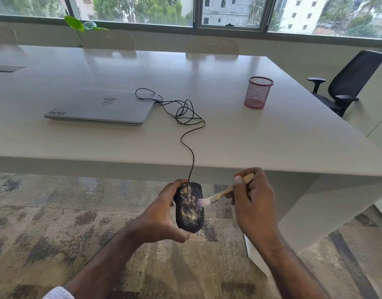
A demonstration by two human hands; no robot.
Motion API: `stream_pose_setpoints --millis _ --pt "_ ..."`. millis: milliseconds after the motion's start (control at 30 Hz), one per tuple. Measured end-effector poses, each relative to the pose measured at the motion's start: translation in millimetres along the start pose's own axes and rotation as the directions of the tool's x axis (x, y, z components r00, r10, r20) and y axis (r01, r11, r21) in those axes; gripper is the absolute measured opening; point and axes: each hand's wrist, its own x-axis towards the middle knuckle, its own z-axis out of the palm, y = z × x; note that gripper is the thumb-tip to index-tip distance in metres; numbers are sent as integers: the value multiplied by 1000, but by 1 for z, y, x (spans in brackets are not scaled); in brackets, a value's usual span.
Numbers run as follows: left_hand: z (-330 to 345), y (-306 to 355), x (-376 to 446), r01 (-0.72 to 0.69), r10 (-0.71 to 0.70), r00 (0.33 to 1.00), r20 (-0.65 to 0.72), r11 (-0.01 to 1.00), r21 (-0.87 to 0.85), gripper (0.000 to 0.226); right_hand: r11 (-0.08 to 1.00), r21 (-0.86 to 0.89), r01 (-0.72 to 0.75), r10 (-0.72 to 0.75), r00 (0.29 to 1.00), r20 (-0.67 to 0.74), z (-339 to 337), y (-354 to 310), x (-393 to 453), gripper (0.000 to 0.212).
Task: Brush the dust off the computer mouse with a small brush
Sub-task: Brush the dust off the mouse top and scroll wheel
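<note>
- Our left hand (162, 214) grips the computer mouse (189, 207) from its left side and underneath, thumb up near the front end, and holds it in the air over the carpet (56, 212), off the near edge of the table (250, 137).
- Our right hand (253, 198) pinches the wooden handle of the small brush (223, 193), fingers curled round it; bristles point left and touch, or all but touch, the mouse's right edge at about mid-length.
- Key relation: the mouse's long axis runs away from us, tail end near, cable end far; the brush lies roughly across that axis, coming in from the right. The right hand sits just beside the mouse, so we judge that strokes can sweep leftward across the top or along its length.
- Dust: a pale speckled patch covers most of the top, from the buttons down to the palm rest. It looks hardly cleared, so the brushing seems early on.
- The cable (192, 152) leaves the mouse's far end, climbs over the table edge, tangles in loops and runs toward the closed laptop (99, 107). It looks slack, so probably no tug.
- Pink mesh pen holder (258, 92) on the table, well apart on the right. Black office chair (347, 83) beyond the table's right side.
- Nothing stands between brush and mouse; our left thumb near the front may block the bristles there.
</note>
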Motion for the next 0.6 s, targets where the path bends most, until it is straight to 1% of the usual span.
stream_pose_setpoints --millis 67,100,167,267,367,433,467,533,600 --pt "0 0 -1 5 -4 1000 -9 1000 4 107 999 -48 11 -11 1000 -7 -2 1 1 20" --pt "0 -1 -1 7 -7 1000 -11 1000 7 106 999 -45 22 -23 999 -24 -3 0 1 21" --pt "0 -1 -2 11 -11 1000 -8 1000 6 106 999 7 38 -38 998 -47 -4 -3 1 25" --pt "1 0 -2 9 -9 1000 -3 1000 -6 108 997 70 24 -23 1000 -17 -2 -5 -1 26" --pt "0 -1 -2 8 -8 1000 -6 1000 -13 110 1000 0 24 -24 1000 11 -1 -4 -2 23" --pt "-1 -1 -2 1 -1 1000 -8 1000 -7 107 998 -53 37 -37 999 -5 -3 -4 -2 20" --pt "0 -1 -2 -1 1 1000 -8 1000 -6 107 998 -51 40 -41 999 -20 -3 -3 -3 20" --pt "0 -1 -1 2 -3 1000 -9 1000 -13 108 999 5 42 -42 998 -44 -4 -4 -3 24" --pt "1 -2 1 8 -8 1000 -3 1000 -24 110 998 56 35 -34 999 -27 -3 -6 -3 26"
